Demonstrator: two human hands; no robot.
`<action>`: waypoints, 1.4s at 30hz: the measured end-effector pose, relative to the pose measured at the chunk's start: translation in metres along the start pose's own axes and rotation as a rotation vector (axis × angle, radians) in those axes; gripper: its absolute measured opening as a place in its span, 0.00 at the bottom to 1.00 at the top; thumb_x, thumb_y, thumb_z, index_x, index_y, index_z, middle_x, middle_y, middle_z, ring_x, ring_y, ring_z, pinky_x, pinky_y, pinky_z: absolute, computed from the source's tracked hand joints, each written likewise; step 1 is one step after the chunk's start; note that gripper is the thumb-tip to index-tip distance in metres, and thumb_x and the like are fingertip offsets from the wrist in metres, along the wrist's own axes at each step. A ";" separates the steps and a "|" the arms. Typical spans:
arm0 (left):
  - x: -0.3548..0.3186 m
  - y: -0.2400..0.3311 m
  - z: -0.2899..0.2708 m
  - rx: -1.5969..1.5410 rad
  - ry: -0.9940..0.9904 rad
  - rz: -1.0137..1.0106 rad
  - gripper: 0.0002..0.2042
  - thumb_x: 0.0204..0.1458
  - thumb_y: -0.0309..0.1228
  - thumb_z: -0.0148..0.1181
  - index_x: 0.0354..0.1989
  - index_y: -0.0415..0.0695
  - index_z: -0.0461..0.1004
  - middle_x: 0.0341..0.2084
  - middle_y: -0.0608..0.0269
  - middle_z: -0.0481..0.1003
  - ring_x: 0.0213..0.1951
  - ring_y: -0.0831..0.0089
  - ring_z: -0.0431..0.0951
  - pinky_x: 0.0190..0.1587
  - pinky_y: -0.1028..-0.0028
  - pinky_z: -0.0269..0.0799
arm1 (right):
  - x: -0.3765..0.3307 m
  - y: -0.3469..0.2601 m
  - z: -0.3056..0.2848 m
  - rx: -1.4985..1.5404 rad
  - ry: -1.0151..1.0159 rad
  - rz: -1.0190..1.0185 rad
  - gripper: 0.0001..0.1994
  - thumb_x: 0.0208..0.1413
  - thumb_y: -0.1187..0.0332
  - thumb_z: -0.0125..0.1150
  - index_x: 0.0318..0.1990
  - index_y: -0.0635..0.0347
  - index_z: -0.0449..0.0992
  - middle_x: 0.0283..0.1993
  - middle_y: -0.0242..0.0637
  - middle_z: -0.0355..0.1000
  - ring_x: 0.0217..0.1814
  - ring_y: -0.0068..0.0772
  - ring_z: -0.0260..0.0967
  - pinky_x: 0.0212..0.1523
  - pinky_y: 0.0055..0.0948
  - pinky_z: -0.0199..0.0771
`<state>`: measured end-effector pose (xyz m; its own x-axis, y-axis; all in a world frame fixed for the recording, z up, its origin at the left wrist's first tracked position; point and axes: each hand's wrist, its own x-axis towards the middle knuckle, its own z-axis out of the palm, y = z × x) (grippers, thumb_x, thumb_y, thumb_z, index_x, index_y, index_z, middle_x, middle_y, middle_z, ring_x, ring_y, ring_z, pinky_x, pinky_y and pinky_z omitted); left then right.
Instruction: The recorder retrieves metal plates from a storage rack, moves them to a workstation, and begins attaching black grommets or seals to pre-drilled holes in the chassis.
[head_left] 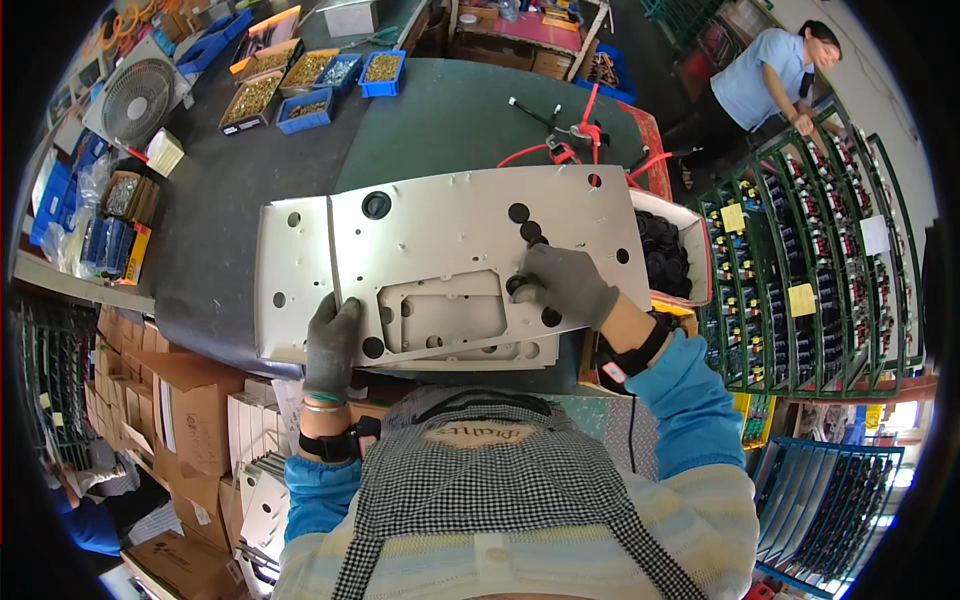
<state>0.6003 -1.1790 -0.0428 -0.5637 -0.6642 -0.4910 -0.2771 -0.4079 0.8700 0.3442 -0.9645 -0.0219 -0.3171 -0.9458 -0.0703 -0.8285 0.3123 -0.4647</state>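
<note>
A pale sheet-metal panel (450,225) with studs, round holes and a rectangular cutout lies on the table, overlapping another metal panel (287,250) at its left. My left hand (333,345), in a dark grey glove, grips the upper panel's lower left edge. Near the cutout's right end, my gloved right hand (568,283) is closed, fingertips at a black round plug (516,285) against the panel. Other black plugs sit on the panel, including a large one (376,205) at upper left and one (519,212) above my right hand. The right fingertips are partly hidden.
A box of black round plugs (660,255) stands right of the panel. Red-handled tools (585,135) lie behind it. Small blue bins (383,75) of metal parts stand at far left. Green racks (810,270) and a person (775,80) are at right; cardboard boxes (195,410) are lower left.
</note>
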 end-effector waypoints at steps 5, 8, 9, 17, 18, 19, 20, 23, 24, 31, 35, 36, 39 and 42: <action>0.007 -0.003 0.004 0.007 0.013 0.050 0.12 0.56 0.30 0.48 0.42 0.33 0.71 0.28 0.65 0.73 0.28 0.81 0.71 0.32 0.80 0.69 | 0.031 0.017 -0.020 -0.006 -0.266 0.121 0.16 0.44 0.57 0.65 0.33 0.58 0.72 0.29 0.42 0.73 0.36 0.45 0.72 0.37 0.39 0.71; 0.008 0.003 0.006 0.056 0.038 0.034 0.12 0.55 0.30 0.48 0.41 0.34 0.71 0.27 0.67 0.72 0.27 0.81 0.70 0.32 0.80 0.68 | 0.044 0.003 -0.041 0.004 -0.368 0.213 0.16 0.44 0.57 0.65 0.33 0.61 0.73 0.29 0.46 0.74 0.36 0.47 0.73 0.37 0.39 0.71; 0.009 0.004 0.006 0.067 0.049 0.011 0.12 0.55 0.30 0.48 0.40 0.34 0.72 0.26 0.67 0.71 0.27 0.81 0.69 0.31 0.79 0.67 | 0.047 -0.001 -0.048 0.124 -0.451 0.274 0.17 0.44 0.58 0.65 0.34 0.61 0.73 0.29 0.47 0.73 0.36 0.48 0.73 0.37 0.39 0.70; 0.014 0.008 0.014 0.072 0.039 0.060 0.11 0.55 0.29 0.46 0.40 0.35 0.70 0.27 0.65 0.73 0.28 0.79 0.71 0.31 0.80 0.67 | 0.047 0.012 -0.022 -0.054 -0.272 0.197 0.17 0.44 0.58 0.66 0.35 0.60 0.73 0.31 0.47 0.74 0.37 0.51 0.73 0.40 0.40 0.71; 0.013 0.010 0.016 0.024 0.031 0.058 0.11 0.55 0.29 0.46 0.40 0.35 0.70 0.27 0.65 0.73 0.28 0.79 0.71 0.32 0.80 0.67 | 0.046 0.014 -0.021 -0.050 -0.250 0.233 0.17 0.44 0.58 0.66 0.35 0.61 0.73 0.31 0.47 0.74 0.37 0.51 0.73 0.39 0.41 0.71; 0.019 0.005 0.014 0.040 0.043 0.074 0.11 0.55 0.29 0.46 0.40 0.35 0.70 0.28 0.65 0.73 0.29 0.79 0.71 0.34 0.79 0.67 | 0.045 0.017 -0.021 -0.046 -0.229 0.269 0.16 0.44 0.58 0.65 0.35 0.61 0.72 0.31 0.47 0.74 0.37 0.51 0.72 0.39 0.41 0.71; 0.021 0.004 0.013 0.044 0.043 0.074 0.11 0.55 0.29 0.46 0.40 0.35 0.70 0.28 0.65 0.73 0.29 0.79 0.71 0.34 0.79 0.67 | 0.044 0.015 -0.022 -0.042 -0.228 0.270 0.16 0.44 0.58 0.65 0.35 0.61 0.72 0.31 0.47 0.74 0.37 0.51 0.72 0.39 0.41 0.71; 0.023 0.007 0.014 -0.069 0.037 0.025 0.11 0.55 0.28 0.48 0.42 0.35 0.70 0.30 0.65 0.73 0.32 0.80 0.71 0.37 0.79 0.67 | 0.033 0.011 -0.032 0.173 0.186 0.504 0.18 0.46 0.53 0.62 0.34 0.59 0.71 0.31 0.45 0.73 0.36 0.50 0.72 0.37 0.42 0.71; 0.022 0.012 0.016 -0.003 0.023 0.046 0.11 0.55 0.28 0.48 0.42 0.35 0.70 0.31 0.65 0.73 0.32 0.80 0.71 0.37 0.79 0.67 | 0.033 0.013 -0.031 0.173 0.186 0.506 0.18 0.46 0.53 0.62 0.34 0.59 0.71 0.31 0.45 0.73 0.36 0.50 0.72 0.37 0.42 0.71; 0.039 0.018 0.027 -0.016 -0.034 0.061 0.13 0.54 0.30 0.48 0.44 0.34 0.70 0.32 0.63 0.73 0.33 0.78 0.72 0.38 0.78 0.69 | 0.035 0.046 -0.019 0.057 0.302 0.369 0.12 0.50 0.59 0.59 0.34 0.58 0.72 0.34 0.44 0.70 0.37 0.49 0.71 0.37 0.42 0.71; 0.043 0.031 0.037 -0.075 -0.017 0.018 0.15 0.54 0.29 0.46 0.46 0.33 0.69 0.34 0.59 0.74 0.33 0.73 0.76 0.38 0.76 0.72 | -0.009 0.069 -0.045 0.223 0.337 0.417 0.10 0.49 0.63 0.60 0.32 0.61 0.75 0.31 0.45 0.71 0.36 0.46 0.71 0.37 0.39 0.70; 0.046 0.033 0.040 -0.078 -0.008 0.024 0.15 0.54 0.29 0.46 0.46 0.33 0.69 0.34 0.58 0.75 0.33 0.73 0.76 0.38 0.76 0.72 | -0.023 0.085 -0.039 0.187 0.326 0.442 0.09 0.48 0.64 0.60 0.32 0.60 0.75 0.30 0.44 0.71 0.36 0.46 0.71 0.37 0.39 0.70; 0.061 0.032 0.046 -0.067 0.010 0.006 0.15 0.53 0.29 0.46 0.46 0.33 0.69 0.34 0.59 0.75 0.33 0.74 0.75 0.38 0.76 0.71 | -0.036 0.088 -0.027 -0.014 0.471 0.230 0.07 0.46 0.66 0.62 0.31 0.56 0.75 0.34 0.38 0.71 0.37 0.40 0.71 0.36 0.37 0.70; 0.070 0.038 0.060 -0.007 0.036 -0.003 0.15 0.53 0.30 0.47 0.46 0.34 0.69 0.34 0.60 0.74 0.33 0.74 0.75 0.37 0.76 0.71 | -0.024 0.095 -0.031 -0.179 0.385 0.128 0.08 0.42 0.63 0.64 0.30 0.52 0.75 0.37 0.32 0.71 0.40 0.35 0.70 0.37 0.35 0.69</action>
<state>0.5040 -1.2038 -0.0410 -0.5347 -0.6846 -0.4954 -0.2734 -0.4146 0.8680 0.2593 -0.9094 -0.0371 -0.5429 -0.8069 0.2327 -0.8277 0.4673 -0.3107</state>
